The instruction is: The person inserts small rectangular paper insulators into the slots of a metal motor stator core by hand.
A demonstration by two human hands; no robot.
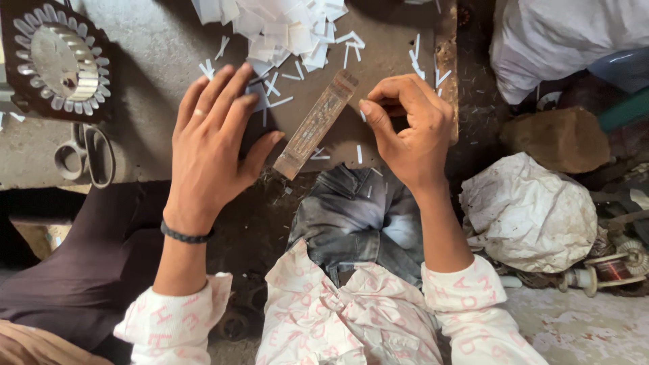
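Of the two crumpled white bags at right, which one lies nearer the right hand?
The lower white bag, on the floor just beside the right hand and its forearm. The other white bag sits up in the top right corner, farther off.

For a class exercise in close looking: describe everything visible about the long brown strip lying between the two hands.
The brown strip is a long, narrow, flat bar, dull and worn, with a rough patterned face. It lies slanted on the grey table, its lower end at the table's edge. The left hand rests flat beside it; the right hand is curled near its upper end.
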